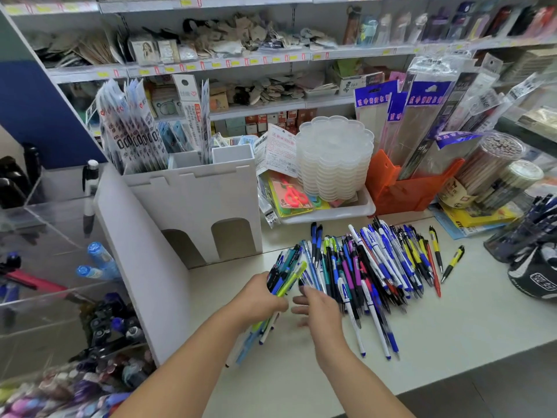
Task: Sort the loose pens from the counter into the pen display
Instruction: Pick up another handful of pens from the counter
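Note:
A heap of loose pens (373,267), mostly blue, black, yellow and purple, lies spread on the pale counter (452,327). My left hand (259,300) grips a bundle of pens (286,276) held above the counter at the heap's left edge, a lime green one on top. Just right of it my right hand (319,306) hovers with fingers spread and relaxed, holding nothing. The clear acrylic pen display (60,282) stands at the left, its tiers holding pens and markers.
A white cardboard stand (196,200) with arched cut-outs sits behind the hands. A white tray (361,211) carries stacked clear palettes (334,155). An orange holder (407,188), pen cups (524,233) and a black bag (536,276) crowd the right side.

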